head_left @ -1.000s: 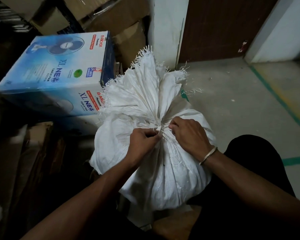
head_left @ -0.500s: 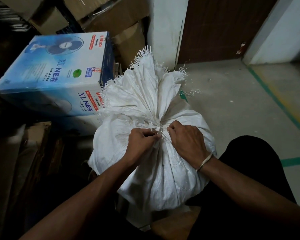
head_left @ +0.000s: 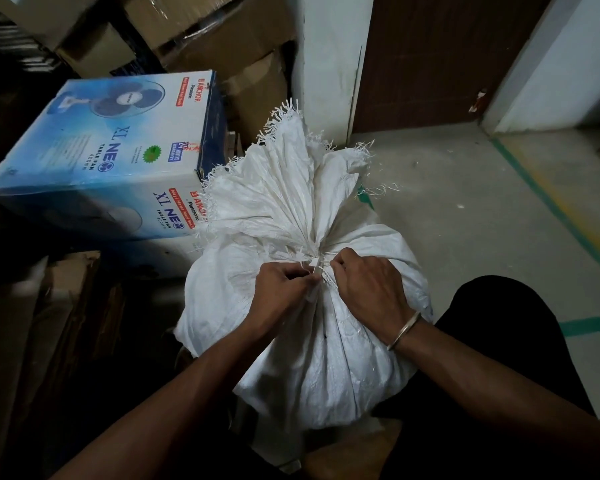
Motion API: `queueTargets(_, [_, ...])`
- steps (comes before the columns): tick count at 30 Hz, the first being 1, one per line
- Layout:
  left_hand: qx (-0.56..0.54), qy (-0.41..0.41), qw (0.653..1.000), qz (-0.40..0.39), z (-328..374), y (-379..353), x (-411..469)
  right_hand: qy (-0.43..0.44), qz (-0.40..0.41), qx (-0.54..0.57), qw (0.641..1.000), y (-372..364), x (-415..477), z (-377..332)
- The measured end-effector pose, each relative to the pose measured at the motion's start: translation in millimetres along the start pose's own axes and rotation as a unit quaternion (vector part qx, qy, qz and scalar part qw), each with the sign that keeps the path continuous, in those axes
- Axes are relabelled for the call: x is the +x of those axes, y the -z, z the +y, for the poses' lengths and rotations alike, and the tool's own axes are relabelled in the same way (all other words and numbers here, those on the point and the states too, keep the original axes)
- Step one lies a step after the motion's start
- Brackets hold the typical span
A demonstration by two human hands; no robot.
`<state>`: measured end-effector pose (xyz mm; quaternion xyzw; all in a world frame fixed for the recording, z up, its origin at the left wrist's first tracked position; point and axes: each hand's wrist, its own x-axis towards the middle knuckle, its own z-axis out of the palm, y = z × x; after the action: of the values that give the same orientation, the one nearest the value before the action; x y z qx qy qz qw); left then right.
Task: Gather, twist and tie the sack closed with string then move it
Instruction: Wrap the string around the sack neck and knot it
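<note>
A full white woven sack [head_left: 326, 358] stands on the floor in front of me. Its mouth is gathered into a neck, and the frayed top [head_left: 284, 174] fans out above it. A white string [head_left: 314, 268] runs around the neck. My left hand [head_left: 281, 292] pinches one end of the string on the left of the neck. On the right, my right hand [head_left: 371, 289], with a metal bangle at the wrist, pinches the other end. Both hands press against the sack.
A blue and white table fan box [head_left: 111, 161] lies just left of the sack, with brown cartons [head_left: 201, 36] stacked behind it. A white pillar [head_left: 329, 64] and a brown door [head_left: 447, 57] stand beyond. Concrete floor [head_left: 482, 209] with green tape lines lies to the right.
Both hands have stayed at the sack's neck with only small finger movements on the string. The sack has not moved.
</note>
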<state>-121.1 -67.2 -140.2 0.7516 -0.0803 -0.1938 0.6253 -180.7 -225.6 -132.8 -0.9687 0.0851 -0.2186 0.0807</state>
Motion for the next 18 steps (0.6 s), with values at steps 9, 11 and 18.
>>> queueTargets(9, [0.005,-0.011,1.0,-0.018,-2.4,2.3,2.9,0.001,-0.031,0.055,0.998,-3.7,7.0,-0.7])
queueTargets(11, [0.022,-0.023,0.999,-0.017,-2.6,2.2,4.7,-0.012,-0.06,0.089,0.994,-5.2,12.0,0.5])
queueTargets(18, [0.105,-0.103,0.989,-0.009,-1.4,-2.2,7.9,-0.044,-0.144,0.222,0.963,-11.2,31.6,20.7])
